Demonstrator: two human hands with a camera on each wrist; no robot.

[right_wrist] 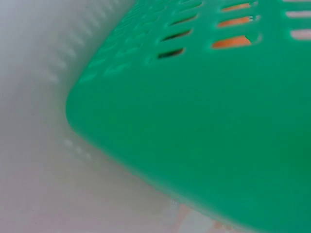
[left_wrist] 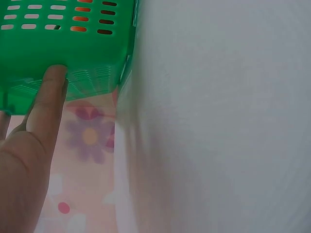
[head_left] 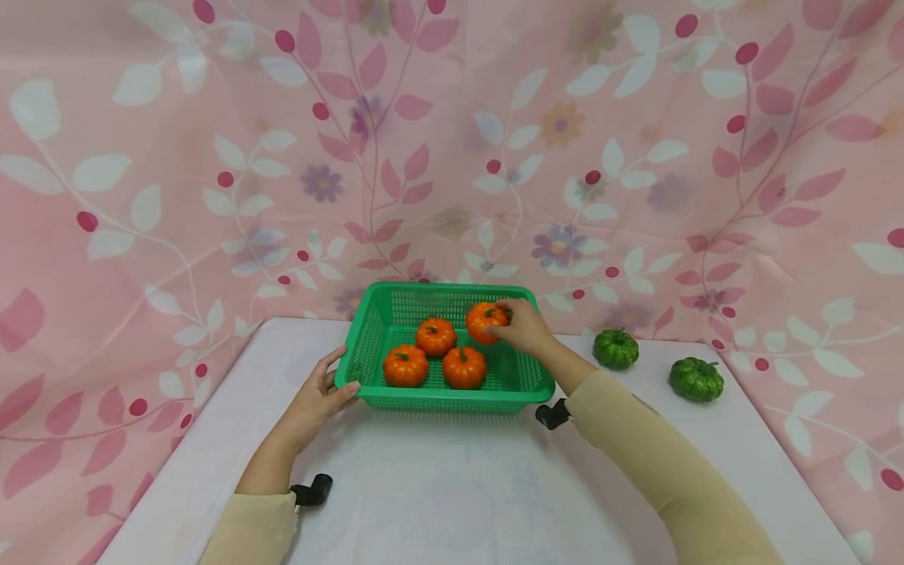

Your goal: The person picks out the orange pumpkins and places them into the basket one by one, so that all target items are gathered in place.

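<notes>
A green plastic basket (head_left: 452, 398) with slotted walls stands on the table near the back. Inside it lie three small orange pumpkins: one at front left (head_left: 406, 366), one in the middle (head_left: 435, 337) and one at front right (head_left: 464, 368). My right hand (head_left: 526, 326) pinches another orange pumpkin (head_left: 486, 322) over the basket's right part; whether it touches the bottom I cannot tell. My left hand (head_left: 319, 404) touches the basket's front left corner, its fingers fairly straight. The left wrist view shows a digit against the outer wall. In the right wrist view the basket hides the right hand.
Two green pumpkins, one nearer the basket (head_left: 616, 349) and one farther right (head_left: 696, 380), sit on the table. White cloth (head_left: 438, 494) covers the table. A pink floral curtain (head_left: 438, 157) hangs behind it. Each wrist wears a small black device, as on the left (head_left: 314, 490).
</notes>
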